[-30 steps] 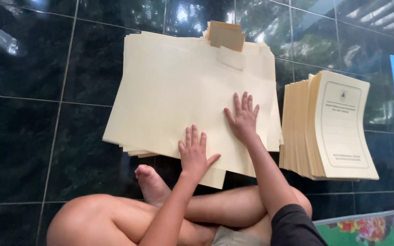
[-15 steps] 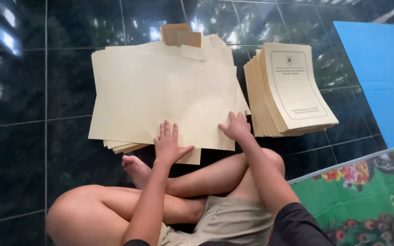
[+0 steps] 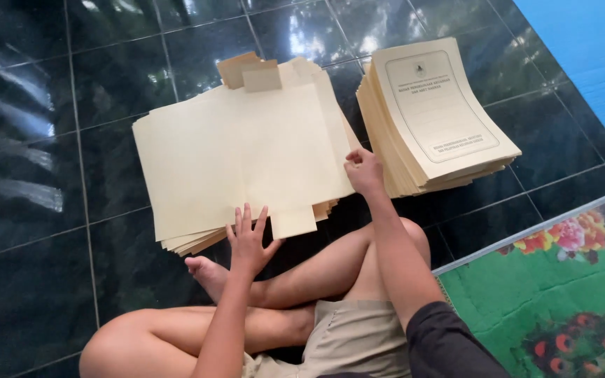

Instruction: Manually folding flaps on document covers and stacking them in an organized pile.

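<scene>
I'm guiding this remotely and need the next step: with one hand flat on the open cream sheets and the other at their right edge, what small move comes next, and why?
Probably fold the top sheet over from the right. The right hand already pinches that sheet's right edge, next to the printed stack, while the left hand lies flat on its near edge, pinning the pile on the dark tiled floor.

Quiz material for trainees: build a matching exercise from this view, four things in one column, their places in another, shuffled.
1. left hand
2. right hand
3. stack of printed cream folders
4. green flowered mat

a. lower right corner of the view
b. right edge of the flat cream sheets
c. near edge of those sheets
d. on the dark glossy tile floor, right of the sheets

Pairs: 1-c, 2-b, 3-d, 4-a
</scene>
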